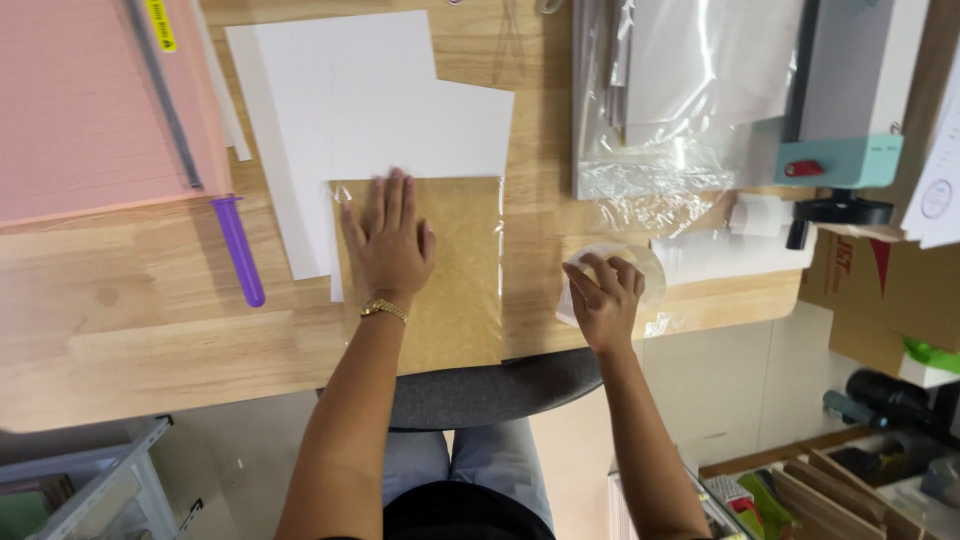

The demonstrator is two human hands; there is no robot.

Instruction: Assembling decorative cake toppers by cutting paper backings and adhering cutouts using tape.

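My left hand (389,240) lies flat, fingers spread, on a brown kraft sheet inside a clear plastic sleeve (462,280) at the table's front edge. Its fingertips reach the lower edge of the white paper sheets (370,100) lying further back. A gold watch sits on that wrist. To the right, my right hand (603,295) is closed on a roll of clear tape (648,268) resting on the wooden table (150,320). The fingers pinch at the roll's near left side.
A pink paper cutter (90,100) with a purple handle (240,250) fills the back left. Clear plastic bags with white sheets (680,90) lie back right beside a grey and teal machine (850,90). Cardboard boxes (870,290) and bins stand at the right.
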